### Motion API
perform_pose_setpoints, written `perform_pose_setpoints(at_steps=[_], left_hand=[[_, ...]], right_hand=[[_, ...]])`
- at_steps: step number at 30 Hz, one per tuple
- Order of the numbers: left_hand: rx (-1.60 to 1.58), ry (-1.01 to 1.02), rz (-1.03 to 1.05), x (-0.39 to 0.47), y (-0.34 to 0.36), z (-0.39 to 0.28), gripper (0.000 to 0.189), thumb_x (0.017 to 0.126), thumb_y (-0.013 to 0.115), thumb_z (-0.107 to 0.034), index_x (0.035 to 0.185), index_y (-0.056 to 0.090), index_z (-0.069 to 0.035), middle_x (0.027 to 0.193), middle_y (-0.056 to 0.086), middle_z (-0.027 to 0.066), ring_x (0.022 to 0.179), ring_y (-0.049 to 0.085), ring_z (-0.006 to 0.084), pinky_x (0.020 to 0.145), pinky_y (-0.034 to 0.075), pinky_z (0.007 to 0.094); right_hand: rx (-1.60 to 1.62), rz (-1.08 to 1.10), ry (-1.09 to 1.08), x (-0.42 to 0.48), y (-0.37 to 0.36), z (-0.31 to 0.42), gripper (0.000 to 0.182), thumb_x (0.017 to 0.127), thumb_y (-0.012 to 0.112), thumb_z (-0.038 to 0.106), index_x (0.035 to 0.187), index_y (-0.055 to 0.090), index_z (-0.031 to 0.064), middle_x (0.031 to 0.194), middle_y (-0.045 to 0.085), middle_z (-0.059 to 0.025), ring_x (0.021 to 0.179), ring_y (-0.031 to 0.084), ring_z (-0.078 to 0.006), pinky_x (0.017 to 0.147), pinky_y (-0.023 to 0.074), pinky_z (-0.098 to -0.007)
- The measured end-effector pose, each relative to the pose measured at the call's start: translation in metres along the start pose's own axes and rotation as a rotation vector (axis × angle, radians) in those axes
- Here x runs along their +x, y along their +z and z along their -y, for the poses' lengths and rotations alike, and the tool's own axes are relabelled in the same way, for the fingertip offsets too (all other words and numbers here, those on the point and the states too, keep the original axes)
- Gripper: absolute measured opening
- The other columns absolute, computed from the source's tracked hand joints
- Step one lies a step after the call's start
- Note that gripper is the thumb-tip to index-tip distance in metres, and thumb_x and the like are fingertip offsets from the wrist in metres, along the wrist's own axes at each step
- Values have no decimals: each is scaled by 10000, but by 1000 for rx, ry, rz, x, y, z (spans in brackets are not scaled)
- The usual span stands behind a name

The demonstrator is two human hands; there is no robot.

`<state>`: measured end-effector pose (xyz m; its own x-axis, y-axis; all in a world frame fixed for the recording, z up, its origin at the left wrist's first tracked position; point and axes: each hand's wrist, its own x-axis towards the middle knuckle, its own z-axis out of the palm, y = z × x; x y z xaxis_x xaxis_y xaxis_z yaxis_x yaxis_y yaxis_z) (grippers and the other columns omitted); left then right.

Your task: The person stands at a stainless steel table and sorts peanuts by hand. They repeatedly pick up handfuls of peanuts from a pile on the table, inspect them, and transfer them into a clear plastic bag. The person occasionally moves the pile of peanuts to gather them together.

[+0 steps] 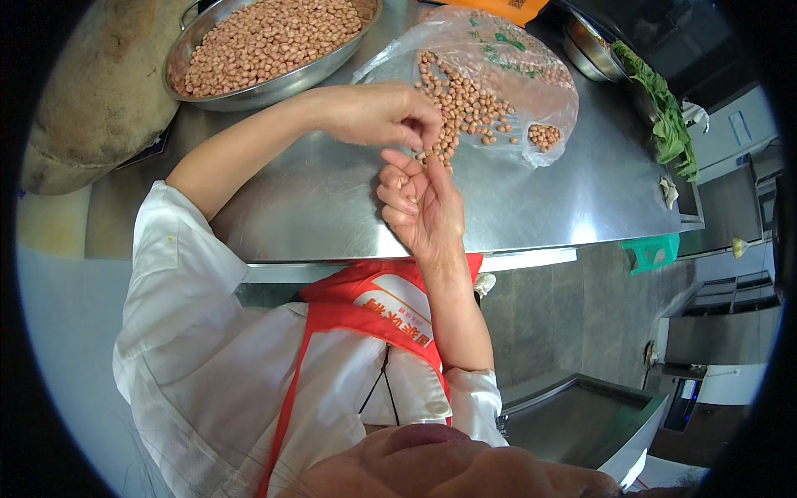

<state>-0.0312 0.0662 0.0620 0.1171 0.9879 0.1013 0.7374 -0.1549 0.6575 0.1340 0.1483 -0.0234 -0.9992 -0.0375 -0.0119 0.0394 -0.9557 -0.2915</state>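
My left hand reaches in from the left, back upward, fingers curled down at the near edge of a spread of shelled peanuts. Whether its fingertips pinch a peanut is hidden. Just below, my right hand rests palm up, its curled fingers around a few peanuts; its thumb and index fingertip lie close to the loose peanuts. The spread lies at the mouth of a clear plastic bag that holds more peanuts and bears green print. At the upper left, a metal basin is heaped with peanuts.
A large pale brown rounded object stands at the left. Metal bowls and leafy greens lie at the right of the steel table. An orange item is at the far edge. Beyond the table stands a green stool.
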Motion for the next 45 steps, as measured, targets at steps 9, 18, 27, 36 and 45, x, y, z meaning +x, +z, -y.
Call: perform_pose_setpoints(at_steps=[9, 18, 27, 36, 45], left_hand=[[140, -239, -184, 7, 15, 44, 149, 808, 661, -39, 934, 601, 13, 896, 579, 98, 832, 585, 214, 755, 469, 330], [279, -157, -212, 8, 28, 56, 140, 842, 606, -76, 951, 561, 0, 898, 564, 151, 813, 562, 332, 732, 443, 419], [297, -116, -183, 8, 26, 60, 158, 890, 581, -140, 872, 506, -2, 885, 518, 159, 864, 525, 357, 768, 412, 438], [30, -26, 61, 0, 2, 9, 128, 863, 595, -142, 902, 575, -22, 781, 524, 55, 724, 508, 169, 652, 424, 309], [279, -10, -377, 17, 34, 76, 116, 873, 580, -37, 987, 562, -25, 975, 554, 129, 975, 555, 313, 838, 428, 409]], right_hand=[[32, 7, -61, -3, -9, -1, 347, 1021, 361, 262, 1040, 575, -10, 821, 575, -91, 540, 368, -95, 440, 279, -202], [-2, 4, -95, -3, -11, -4, 327, 1014, 381, 235, 1025, 583, -22, 880, 584, -105, 575, 383, -98, 460, 294, -206], [-38, 23, -97, -3, -12, -4, 336, 1014, 377, 232, 1039, 586, -30, 888, 596, -111, 577, 378, -94, 463, 299, -207], [-5, -102, -106, -2, 0, -2, 385, 1023, 346, 269, 1074, 594, -21, 878, 608, -119, 566, 382, -100, 435, 289, -204], [-36, 18, -73, -2, -11, -5, 250, 999, 416, 164, 1029, 582, -21, 787, 557, -79, 507, 350, -67, 418, 262, -186]])
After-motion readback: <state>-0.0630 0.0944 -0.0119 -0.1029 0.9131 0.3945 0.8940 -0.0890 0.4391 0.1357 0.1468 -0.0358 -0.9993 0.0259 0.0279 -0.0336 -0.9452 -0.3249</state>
